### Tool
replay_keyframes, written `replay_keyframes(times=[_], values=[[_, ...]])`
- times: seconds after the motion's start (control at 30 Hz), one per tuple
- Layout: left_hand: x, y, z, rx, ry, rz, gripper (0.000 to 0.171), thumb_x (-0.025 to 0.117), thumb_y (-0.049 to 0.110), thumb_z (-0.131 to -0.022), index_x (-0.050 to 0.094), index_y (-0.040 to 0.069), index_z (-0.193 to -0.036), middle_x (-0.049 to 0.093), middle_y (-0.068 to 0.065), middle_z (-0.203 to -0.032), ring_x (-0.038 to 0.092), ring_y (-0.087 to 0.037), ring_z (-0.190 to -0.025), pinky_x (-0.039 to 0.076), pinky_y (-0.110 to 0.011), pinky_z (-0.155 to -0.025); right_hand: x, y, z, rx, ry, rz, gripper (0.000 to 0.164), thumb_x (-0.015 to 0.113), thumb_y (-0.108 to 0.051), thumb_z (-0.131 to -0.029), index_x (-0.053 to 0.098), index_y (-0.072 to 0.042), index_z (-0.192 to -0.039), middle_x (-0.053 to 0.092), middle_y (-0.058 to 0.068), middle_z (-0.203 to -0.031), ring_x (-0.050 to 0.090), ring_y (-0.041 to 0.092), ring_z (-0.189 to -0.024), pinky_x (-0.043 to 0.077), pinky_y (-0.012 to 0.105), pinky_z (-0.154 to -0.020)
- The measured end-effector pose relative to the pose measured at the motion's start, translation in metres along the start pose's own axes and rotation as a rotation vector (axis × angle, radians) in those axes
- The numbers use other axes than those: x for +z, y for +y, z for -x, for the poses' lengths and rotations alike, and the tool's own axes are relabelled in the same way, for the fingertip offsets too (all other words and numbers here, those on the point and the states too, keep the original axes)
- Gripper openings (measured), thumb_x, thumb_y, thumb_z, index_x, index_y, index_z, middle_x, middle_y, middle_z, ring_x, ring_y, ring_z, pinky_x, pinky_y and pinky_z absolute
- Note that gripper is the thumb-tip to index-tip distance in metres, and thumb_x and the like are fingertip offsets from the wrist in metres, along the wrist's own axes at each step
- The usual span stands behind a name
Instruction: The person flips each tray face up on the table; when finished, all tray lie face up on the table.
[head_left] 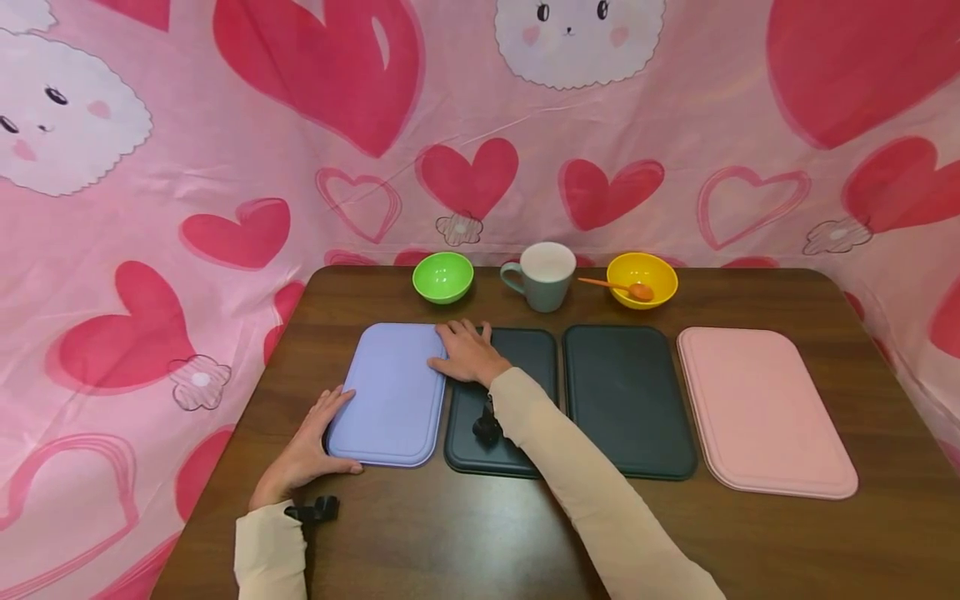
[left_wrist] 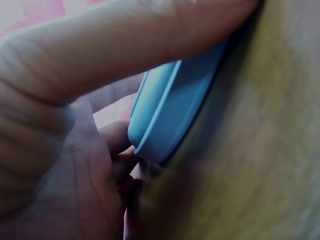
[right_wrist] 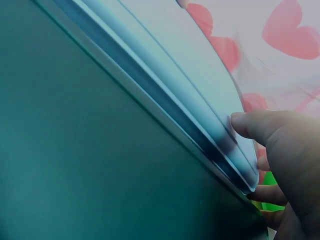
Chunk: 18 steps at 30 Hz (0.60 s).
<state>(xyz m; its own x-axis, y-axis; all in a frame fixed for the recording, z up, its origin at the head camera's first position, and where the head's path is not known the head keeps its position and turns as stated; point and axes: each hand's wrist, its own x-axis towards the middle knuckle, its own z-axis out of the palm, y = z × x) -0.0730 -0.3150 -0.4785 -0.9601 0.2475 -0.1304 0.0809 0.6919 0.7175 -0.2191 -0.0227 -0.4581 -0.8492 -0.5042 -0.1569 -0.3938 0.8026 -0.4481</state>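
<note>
A lavender board (head_left: 390,392) with rounded corners and a raised rim lies flat at the left of the row. My left hand (head_left: 311,442) grips its near left corner, thumb along the front edge and fingers at the left side. In the left wrist view the thumb crosses in front of the board's rim (left_wrist: 175,110). My right hand (head_left: 468,354) holds the far right corner. The right wrist view shows that thumb on the board's top (right_wrist: 200,80) and fingers by the edge. Under the right wrist lies a dark green board (head_left: 465,433), partly hidden.
Another dark green board (head_left: 630,400) and a pink board (head_left: 765,408) continue the row rightward. Behind stand a green bowl (head_left: 443,278), a grey-green mug (head_left: 546,287) and a yellow bowl (head_left: 633,265) with an orange spoon (head_left: 640,292). A heart-patterned cloth (head_left: 480,108) hangs behind the wooden table (head_left: 450,533).
</note>
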Motion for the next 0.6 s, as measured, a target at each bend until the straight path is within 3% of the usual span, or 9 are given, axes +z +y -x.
replay_keyframes(times=[0.6], values=[[0.0011,0.0026,0.0013,-0.009,0.059,-0.069,0.107,0.094,0.033,-0.061,0.042,0.014,-0.152,0.025,-0.022,-0.164,0.011,-0.048,-0.153,0.018,-0.076,-0.112,0.002,-0.0101,-0.0037,-0.034,-0.018,-0.007,0.056,0.059,-0.044,-0.099,0.048,-0.019,-0.148,0.044,0.013,-0.154,0.034,0.029,-0.148,0.012,0.065,-0.12]])
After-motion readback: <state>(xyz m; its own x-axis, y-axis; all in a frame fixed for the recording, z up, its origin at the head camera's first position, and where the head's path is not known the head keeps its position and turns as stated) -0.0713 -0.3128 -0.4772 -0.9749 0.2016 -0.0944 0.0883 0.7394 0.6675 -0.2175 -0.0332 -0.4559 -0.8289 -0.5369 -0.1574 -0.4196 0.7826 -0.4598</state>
